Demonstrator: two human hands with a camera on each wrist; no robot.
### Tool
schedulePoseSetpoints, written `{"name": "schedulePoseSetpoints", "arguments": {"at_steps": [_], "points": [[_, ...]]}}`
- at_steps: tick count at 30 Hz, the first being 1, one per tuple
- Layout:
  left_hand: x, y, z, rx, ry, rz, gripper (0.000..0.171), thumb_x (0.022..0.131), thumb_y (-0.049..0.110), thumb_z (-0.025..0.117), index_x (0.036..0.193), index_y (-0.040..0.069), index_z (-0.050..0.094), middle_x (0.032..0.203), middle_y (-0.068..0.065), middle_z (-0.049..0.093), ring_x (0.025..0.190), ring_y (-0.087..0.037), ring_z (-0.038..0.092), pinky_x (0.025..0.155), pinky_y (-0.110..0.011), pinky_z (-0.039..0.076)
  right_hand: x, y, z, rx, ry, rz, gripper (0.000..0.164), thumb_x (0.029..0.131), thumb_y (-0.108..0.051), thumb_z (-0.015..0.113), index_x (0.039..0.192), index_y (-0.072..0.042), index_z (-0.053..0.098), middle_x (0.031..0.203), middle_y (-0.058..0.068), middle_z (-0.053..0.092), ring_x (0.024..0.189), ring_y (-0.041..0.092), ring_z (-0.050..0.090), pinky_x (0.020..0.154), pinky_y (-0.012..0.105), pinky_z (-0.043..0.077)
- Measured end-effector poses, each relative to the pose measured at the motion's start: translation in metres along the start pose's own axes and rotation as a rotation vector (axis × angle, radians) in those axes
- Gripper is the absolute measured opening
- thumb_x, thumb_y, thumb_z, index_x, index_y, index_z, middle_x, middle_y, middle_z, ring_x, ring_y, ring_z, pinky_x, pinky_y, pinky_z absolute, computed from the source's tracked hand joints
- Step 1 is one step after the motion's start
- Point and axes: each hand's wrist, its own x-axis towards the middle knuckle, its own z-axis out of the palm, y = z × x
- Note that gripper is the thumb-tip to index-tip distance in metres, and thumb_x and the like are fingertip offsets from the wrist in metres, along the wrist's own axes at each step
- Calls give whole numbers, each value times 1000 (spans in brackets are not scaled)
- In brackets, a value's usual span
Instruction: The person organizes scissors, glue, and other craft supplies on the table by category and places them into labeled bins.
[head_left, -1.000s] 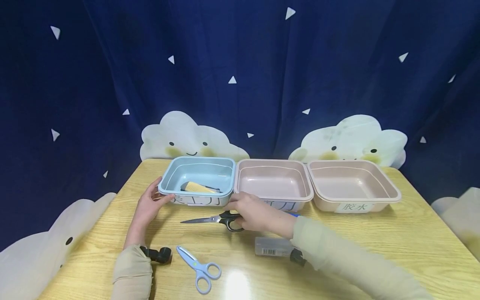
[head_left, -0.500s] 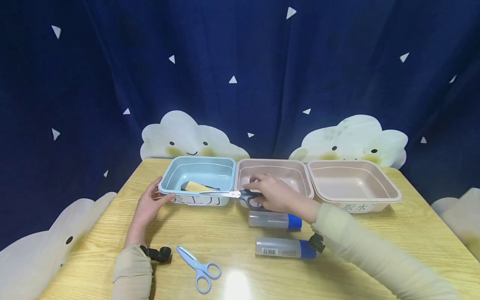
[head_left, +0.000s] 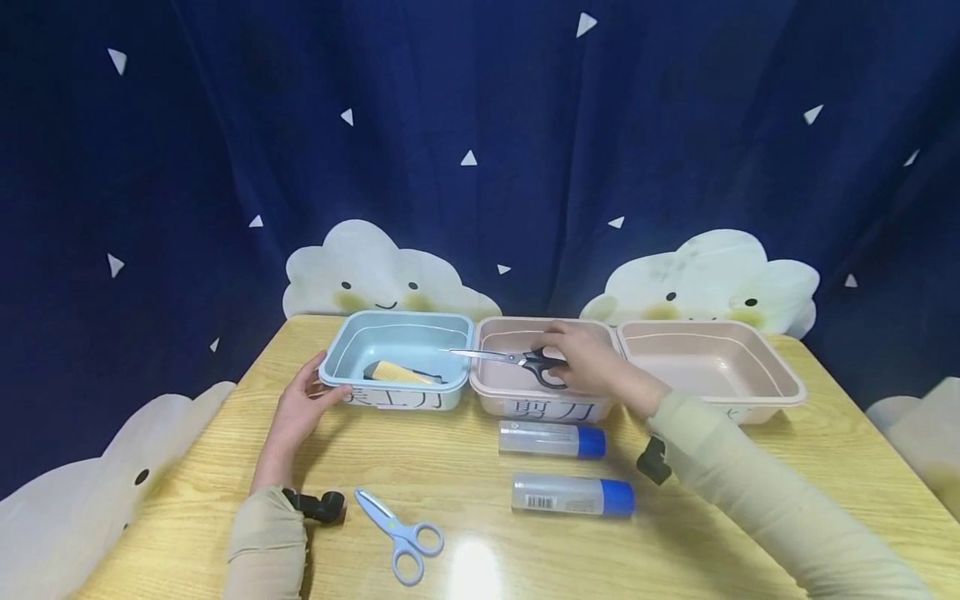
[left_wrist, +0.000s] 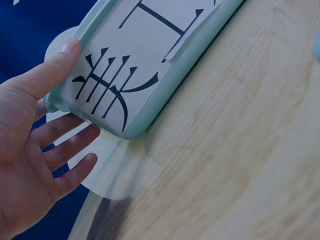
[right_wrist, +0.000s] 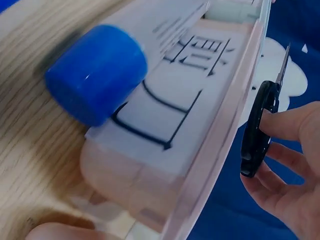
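Note:
My right hand [head_left: 588, 360] holds black-handled scissors [head_left: 542, 367] over the middle pink bin [head_left: 495, 332], the blades pointing left across the blue bin's right rim. In the right wrist view, thumb and fingers pinch the black handle [right_wrist: 257, 132] above the rim. My left hand [head_left: 297, 410] grips the front left corner of the light blue bin [head_left: 405, 335]. The left wrist view shows its thumb over the bin's labelled front and the lower fingers spread beside the corner [left_wrist: 125, 134]. Inside the blue bin lies a yellow utility knife [head_left: 397, 372].
Two clear glue bottles with blue caps, an upper bottle [head_left: 540, 438] and a lower bottle [head_left: 558, 493], lie before the bins. Light blue scissors [head_left: 401, 533] lie at front left. Another pink bin [head_left: 697, 360] stands right of the middle one. A dark blue curtain [head_left: 480, 100] hangs behind.
My right hand has lifted the black-handled scissors off the table and carried them up and right, over the middle bin. The left hand stays at the blue bin.

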Motion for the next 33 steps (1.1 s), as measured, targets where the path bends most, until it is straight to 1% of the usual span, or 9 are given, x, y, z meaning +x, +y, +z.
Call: {"name": "schedulePoseSetpoints", "arguments": {"at_steps": [2,8,12,16,19,23,26,29,33], "points": [[0,0,0,3,1,-1,88,77,39,70,146,21,18,139,-20,38,119,-36,43,95,-48,40,0,6,2,-18,-7,16,35,70,-10,74,104,-10,66,105,10,62,93,27,59,81,42,47],[1,-2,0,9,7,-7,89,77,40,70,146,21,18,139,-20,38,120,-36,42,96,-49,40,-2,23,8,33,-38,72,36,70,-4,73,105,-6,65,105,11,61,94,28,58,85,43,45],[2,-2,0,4,10,-7,88,77,39,71,146,22,19,140,-19,38,121,-36,42,96,-49,39,-5,32,13,64,-71,141,37,70,-1,72,106,-5,64,108,13,60,99,30,56,89,45,43],[2,-3,0,3,12,-12,88,76,40,71,146,23,19,140,-18,38,121,-35,41,96,-49,39,-6,41,20,90,-98,195,37,70,-1,72,105,-5,64,109,14,60,101,31,54,92,46,41],[2,-3,1,3,14,-7,89,76,41,71,146,22,20,139,-18,39,121,-35,42,96,-49,39,-6,47,26,95,-90,182,36,66,-3,74,101,-5,66,101,11,63,98,30,55,91,45,41],[2,-4,1,6,17,2,89,76,41,71,146,22,20,139,-19,39,120,-35,42,96,-49,40,-7,54,34,97,-71,148,35,60,-1,75,94,-3,68,91,9,66,94,31,56,91,46,40],[2,-4,1,6,18,4,89,75,41,71,146,22,20,139,-19,39,120,-35,42,96,-49,40,-6,57,40,71,-72,134,35,57,-2,76,91,-4,69,88,9,66,92,32,56,91,46,39],[2,-4,1,5,20,4,89,75,42,71,146,22,19,139,-19,39,120,-35,42,95,-49,40,-5,58,45,21,-73,121,35,55,-5,78,90,-6,69,88,8,66,91,31,56,89,46,40],[2,-4,1,4,17,6,89,76,42,70,146,22,20,139,-19,39,120,-35,43,95,-49,40,-2,58,50,-17,-87,133,36,55,-7,78,90,-8,70,87,6,67,89,29,57,85,45,40]]}}
